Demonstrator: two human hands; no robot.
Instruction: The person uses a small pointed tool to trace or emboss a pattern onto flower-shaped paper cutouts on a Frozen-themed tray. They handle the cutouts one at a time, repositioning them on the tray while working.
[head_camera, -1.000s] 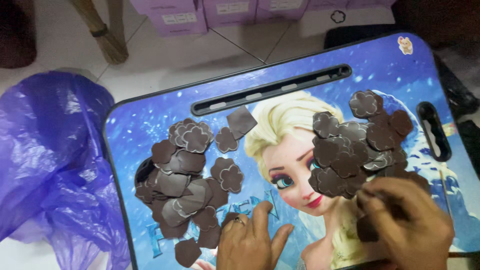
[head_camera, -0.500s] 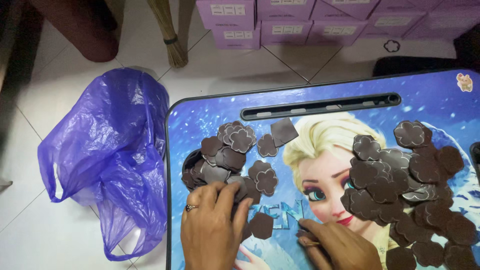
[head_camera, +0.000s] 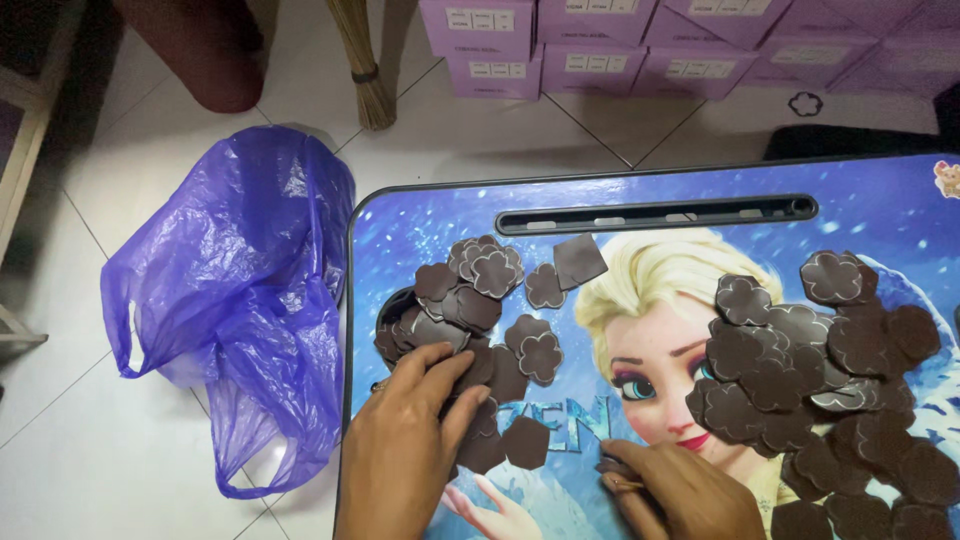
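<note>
A blue lap table (head_camera: 420, 215) printed with a cartoon character lies on the floor. Two heaps of dark brown flower-shaped cut-outs lie on it: a left heap (head_camera: 470, 300) and a larger right heap (head_camera: 810, 370). My left hand (head_camera: 405, 440) rests palm-down on the lower part of the left heap, fingers spread over the pieces. My right hand (head_camera: 680, 490) sits at the table's near edge between the heaps, fingers curled; something small seems pinched at the fingertips, too hidden to name. A square brown piece (head_camera: 580, 260) lies near the slot.
A crumpled purple plastic bag (head_camera: 230, 290) lies on the white tile floor to the table's left. Lilac cardboard boxes (head_camera: 600, 40) are stacked beyond the table, with a broom (head_camera: 365, 80) beside them. A long slot (head_camera: 655, 213) runs along the table's far side.
The view has shifted left, bringing the purple bag fully into sight. My left hand has slid further up onto the left heap; my right hand has left the right heap for the table's near edge.
</note>
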